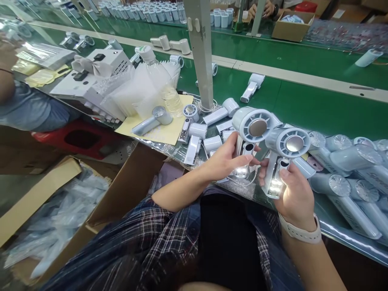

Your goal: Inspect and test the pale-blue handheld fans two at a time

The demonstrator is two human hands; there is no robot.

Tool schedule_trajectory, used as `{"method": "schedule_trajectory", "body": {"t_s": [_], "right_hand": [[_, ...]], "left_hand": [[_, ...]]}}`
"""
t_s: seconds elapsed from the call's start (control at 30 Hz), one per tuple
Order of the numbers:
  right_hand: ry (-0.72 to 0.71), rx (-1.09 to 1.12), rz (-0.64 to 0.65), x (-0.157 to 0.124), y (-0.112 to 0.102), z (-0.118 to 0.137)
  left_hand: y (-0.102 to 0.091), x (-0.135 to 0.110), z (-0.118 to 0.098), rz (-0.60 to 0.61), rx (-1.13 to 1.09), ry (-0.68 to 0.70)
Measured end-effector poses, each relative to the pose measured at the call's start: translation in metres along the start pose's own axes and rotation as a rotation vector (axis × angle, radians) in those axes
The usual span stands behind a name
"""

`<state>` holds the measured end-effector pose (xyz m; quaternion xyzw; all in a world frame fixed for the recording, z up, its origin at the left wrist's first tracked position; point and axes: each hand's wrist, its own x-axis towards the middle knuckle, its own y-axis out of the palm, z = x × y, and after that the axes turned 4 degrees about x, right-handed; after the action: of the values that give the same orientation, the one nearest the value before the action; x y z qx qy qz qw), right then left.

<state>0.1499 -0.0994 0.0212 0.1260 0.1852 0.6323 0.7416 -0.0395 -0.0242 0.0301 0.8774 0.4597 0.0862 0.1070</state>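
one handheld fan (258, 127) is clamped between thumb and fingers of the left hand (226, 161), a second fan (294, 143) likewise in the right hand (297, 192). both are raised over the near edge of the workbench (169, 150), heads close together. risk: the heads could knock and scuff if the hands close in; the white cable (255, 177) beneath could snag a handle.

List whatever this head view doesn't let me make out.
In the head view:
Left fan: handle partly covered by left hand.
Right fan: handle edge covered by right hand.
Co-worker's arm: cut off by left edge.
Yellow sheet: marks too small to read.
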Motion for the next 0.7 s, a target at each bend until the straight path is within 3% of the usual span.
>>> {"method": "schedule_trajectory", "body": {"t_s": [0.1,0.2,0.33,0.43,0.7], "right_hand": [[-0.024,0.062,-0.078,0.002,-0.002,-0.005],[0.012,0.129,-0.067,0.004,-0.006,-0.010],[0.077,0.153,-0.053,0.005,-0.007,-0.010],[0.097,0.166,-0.013,0.001,0.001,-0.006],[-0.057,0.130,-0.118,-0.015,0.013,0.006]], "left_hand": [[0.001,0.001,0.006,-0.085,0.059,-0.068],[0.001,0.003,0.013,-0.128,0.064,-0.110],[0.000,0.005,0.018,-0.045,-0.070,-0.100],[-0.003,0.000,0.015,-0.014,-0.050,-0.064],[-0.001,-0.016,-0.014,0.070,-0.121,-0.035]]}}
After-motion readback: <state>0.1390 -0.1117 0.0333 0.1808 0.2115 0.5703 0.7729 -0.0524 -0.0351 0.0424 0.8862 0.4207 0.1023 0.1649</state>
